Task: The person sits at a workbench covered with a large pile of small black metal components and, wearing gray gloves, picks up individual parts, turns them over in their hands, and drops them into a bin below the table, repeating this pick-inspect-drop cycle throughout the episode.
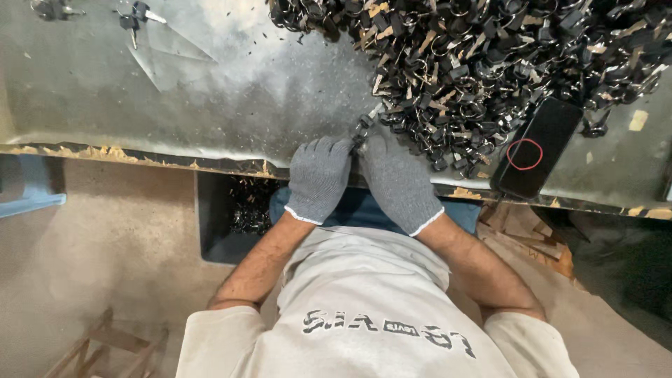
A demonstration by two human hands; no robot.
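Both grey knitted-gloved hands, left hand (318, 176) and right hand (397, 180), lie knuckles-up side by side, fingertips pinching together one small black-headed metal key (363, 128) just before the big heap of black keys (483, 63).

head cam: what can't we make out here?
- Small key part between left hand and right hand: gloved fingers cover most of it, so neither grip is readable.
- Pile of keys: cut off by top and right edges.
- Bin under the table: the table edge hides part, contents too dark.
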